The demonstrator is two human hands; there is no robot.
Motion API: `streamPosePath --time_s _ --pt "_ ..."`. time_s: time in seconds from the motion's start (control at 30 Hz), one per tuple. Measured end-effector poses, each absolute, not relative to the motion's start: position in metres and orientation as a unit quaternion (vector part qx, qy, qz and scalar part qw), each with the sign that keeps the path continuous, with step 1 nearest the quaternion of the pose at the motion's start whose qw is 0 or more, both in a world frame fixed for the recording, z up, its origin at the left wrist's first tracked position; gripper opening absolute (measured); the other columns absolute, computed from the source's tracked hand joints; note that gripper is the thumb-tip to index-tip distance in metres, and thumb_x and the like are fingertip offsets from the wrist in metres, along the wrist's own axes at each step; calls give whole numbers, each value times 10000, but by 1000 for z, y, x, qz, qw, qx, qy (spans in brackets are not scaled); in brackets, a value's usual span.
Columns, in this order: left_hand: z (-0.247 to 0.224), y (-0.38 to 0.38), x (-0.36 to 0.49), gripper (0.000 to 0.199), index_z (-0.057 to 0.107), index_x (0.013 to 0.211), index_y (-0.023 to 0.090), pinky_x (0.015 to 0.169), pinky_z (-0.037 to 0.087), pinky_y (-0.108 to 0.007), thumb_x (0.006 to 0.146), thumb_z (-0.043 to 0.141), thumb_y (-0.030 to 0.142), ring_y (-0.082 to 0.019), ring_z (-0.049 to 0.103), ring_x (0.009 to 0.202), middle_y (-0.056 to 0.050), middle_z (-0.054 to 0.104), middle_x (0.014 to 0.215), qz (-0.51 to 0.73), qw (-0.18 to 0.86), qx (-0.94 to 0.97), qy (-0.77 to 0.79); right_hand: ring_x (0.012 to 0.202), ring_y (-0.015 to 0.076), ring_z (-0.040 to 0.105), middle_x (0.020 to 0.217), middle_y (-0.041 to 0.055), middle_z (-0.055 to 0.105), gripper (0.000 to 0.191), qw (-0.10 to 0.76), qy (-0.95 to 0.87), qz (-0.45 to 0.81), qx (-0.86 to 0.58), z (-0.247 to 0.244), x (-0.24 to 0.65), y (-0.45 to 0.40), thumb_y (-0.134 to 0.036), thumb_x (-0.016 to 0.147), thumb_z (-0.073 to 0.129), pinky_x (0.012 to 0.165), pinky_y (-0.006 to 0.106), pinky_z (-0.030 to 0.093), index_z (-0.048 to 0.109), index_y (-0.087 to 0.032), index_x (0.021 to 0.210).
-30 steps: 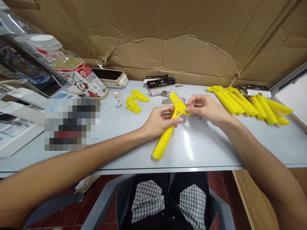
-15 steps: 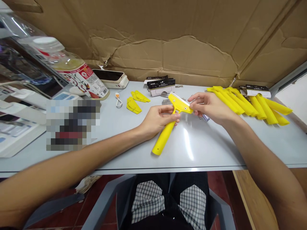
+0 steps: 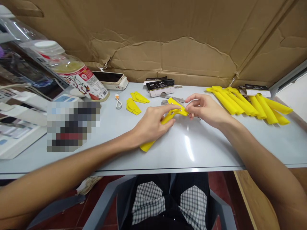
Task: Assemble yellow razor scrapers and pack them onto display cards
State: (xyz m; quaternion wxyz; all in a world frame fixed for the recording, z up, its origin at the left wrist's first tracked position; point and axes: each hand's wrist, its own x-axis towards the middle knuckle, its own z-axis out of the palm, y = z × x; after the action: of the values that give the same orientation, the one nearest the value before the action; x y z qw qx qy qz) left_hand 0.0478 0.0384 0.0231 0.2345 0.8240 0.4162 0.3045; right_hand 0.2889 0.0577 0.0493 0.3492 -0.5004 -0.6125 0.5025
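Observation:
A yellow plastic scraper with a metal blade edge (image 3: 177, 107) lies nearly flat across my hands above the white table. My left hand (image 3: 153, 123) wraps around its handle, and the handle's end sticks out below the hand. My right hand (image 3: 203, 107) pinches the scraper's wide head near the blade between thumb and fingers. Just beyond the head lie several loose metal blades (image 3: 168, 101). A row of several yellow handles (image 3: 240, 103) stretches to the right of my right hand, and yellow head pieces (image 3: 133, 106) lie to the left.
Black-and-white blade packets (image 3: 160, 88) stand at the back of the table (image 3: 192, 150). A plastic bottle (image 3: 79, 76), a white device (image 3: 111, 80) and a small white cord loop (image 3: 117, 101) are at back left. Cardboard (image 3: 168, 38) lines the wall behind.
The scraper has rotated, its handle swinging from pointing down the picture toward the lower left. My left hand has closed over the handle and shifted left.

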Motion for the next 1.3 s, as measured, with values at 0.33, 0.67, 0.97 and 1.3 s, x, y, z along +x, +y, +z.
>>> streamPosePath --time_s 0.33,0.67,0.97,1.3 --pt "24 39 45 401 811 1316 273 957 582 -374 938 691 208 -232 780 934 -57 853 1196 294 193 849 394 681 230 706 740 16 742 303 345 -607 525 -486 47 287 59 -267 748 914 719 439 584 671 -296 928" --pt "34 47 45 359 736 1302 226 589 628 -336 948 744 290 -169 739 597 -111 802 1145 315 448 719 427 759 231 694 948 77 777 241 377 -698 311 -523 61 303 60 -484 943 756 692 396 532 705 -249 950" --pt "30 55 47 437 514 1296 252 656 677 -368 953 785 264 -250 827 806 -181 803 1229 339 696 521 359 770 232 663 884 52 777 146 136 -783 111 -596 51 346 86 -289 818 847 688 380 447 780 -236 936" --pt "18 55 55 545 545 1423 263 520 554 -262 935 790 254 -173 753 674 -172 822 1233 345 761 417 359 789 243 667 848 60 774 202 120 -790 78 -596 41 362 99 -131 809 729 695 394 488 846 -230 941"
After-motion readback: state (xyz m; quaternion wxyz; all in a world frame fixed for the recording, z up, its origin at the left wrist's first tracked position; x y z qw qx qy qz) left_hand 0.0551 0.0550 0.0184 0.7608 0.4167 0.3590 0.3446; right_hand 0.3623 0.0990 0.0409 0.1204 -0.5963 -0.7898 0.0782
